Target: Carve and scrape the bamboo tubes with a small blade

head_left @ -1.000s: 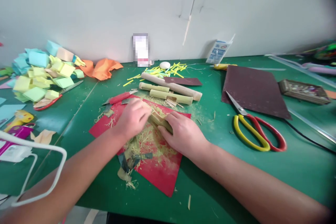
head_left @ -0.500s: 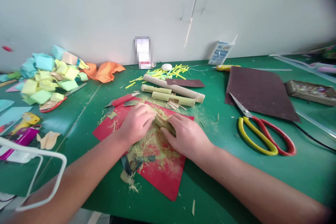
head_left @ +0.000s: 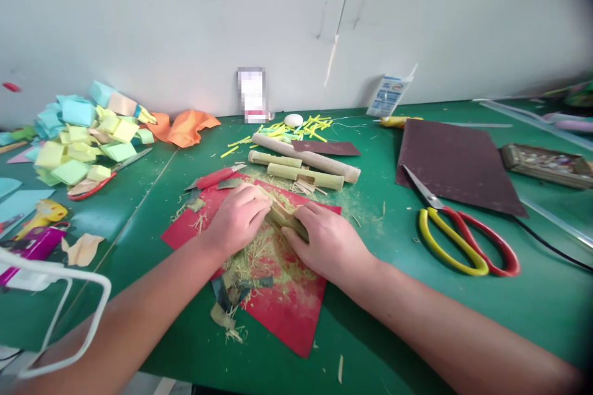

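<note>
**One Cut-Open Green Bamboo Tube (head_left: 294, 223), Two Hands**

We have the tube slanting above a flat red sheet (head_left: 290, 321), midway between our forearms. Our right hand (head_left: 331, 236) holds its lower right end, thumb on the near side and fingers over the far side. Our left hand (head_left: 238, 216) is narrow, its fingers curled at the upper left end; we cannot tell whether they grip the tube or something smaller, because the knuckles hide it.

Pale, stringy shavings (head_left: 262, 253) and greenish dust litter the red sheet, with dark, creased scraps (head_left: 227, 293) along its left edge. Just beyond our left hand lies a red-handled craft knife (head_left: 216, 177). Behind the work we see a long, greyish wooden rod (head_left: 324, 163) and two shorter greenish bamboo pieces (head_left: 282, 173), the nearer one with an opening cut into it.

Well to the right, metal scissors with one yellow and one red handle (head_left: 434, 200) rest with their blades overlapping a dark brown sheet (head_left: 456, 163). Far to the left, blue, yellow and green folded papers (head_left: 83, 148) form a heap on the green tabletop (head_left: 259, 361).
</note>
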Demonstrator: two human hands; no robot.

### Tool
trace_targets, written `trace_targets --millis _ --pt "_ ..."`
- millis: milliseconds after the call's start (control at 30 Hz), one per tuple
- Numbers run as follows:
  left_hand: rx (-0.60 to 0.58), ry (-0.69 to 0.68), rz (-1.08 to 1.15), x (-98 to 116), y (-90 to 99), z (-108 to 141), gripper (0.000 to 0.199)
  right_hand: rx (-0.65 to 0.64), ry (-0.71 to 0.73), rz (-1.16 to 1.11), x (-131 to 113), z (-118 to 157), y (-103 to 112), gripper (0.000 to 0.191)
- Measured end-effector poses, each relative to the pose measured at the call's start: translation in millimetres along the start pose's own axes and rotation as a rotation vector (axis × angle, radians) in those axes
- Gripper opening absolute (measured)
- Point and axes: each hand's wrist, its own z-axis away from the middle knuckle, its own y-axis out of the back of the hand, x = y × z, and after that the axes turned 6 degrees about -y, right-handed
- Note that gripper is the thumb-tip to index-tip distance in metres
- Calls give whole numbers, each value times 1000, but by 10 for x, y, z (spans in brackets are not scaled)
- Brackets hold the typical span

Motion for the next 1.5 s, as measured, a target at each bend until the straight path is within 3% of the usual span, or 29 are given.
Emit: trace_targets --millis 333,433,567,667,767,900,1000,1133,1233,1367,1500 --pt "60 10 -61 20 -28 0 13 6 -3 4 0 -1 -6 18" --pt "-6 -15 -12 28 -18 5 13 1 8 2 -3 0 -4 18" --pt "61 3 -12 15 -10 8 14 -7 -10 1 -7 -1 5 18" --pt "15 3 5 16 -10 6 14 -16 -7 -3 -8 -2 10 18" --pt "55 9 -21 31 -6 6 13 -8 -12 -4 -6 -5 7 18" --pt "-16 -32 29 40 6 12 11 -8 -1 -1 -3 -7 -1 18" --pt "78 5 -13 39 12 11 12 -1 -6 5 -8 -3 2 18" --pt "-19 -22 15 45 10 9 13 -10 2 -4 -14 1 15 17" --pt "67 9 -28 26 8 10 14 0 -6 -4 -15 -1 16 17" --pt "0 19 16 20 8 10 14 -4 -4 -8 -20 -6 9 16" --pt "49 23 -15 15 6 4 14 3 -9 0 -22 -8 5 17"
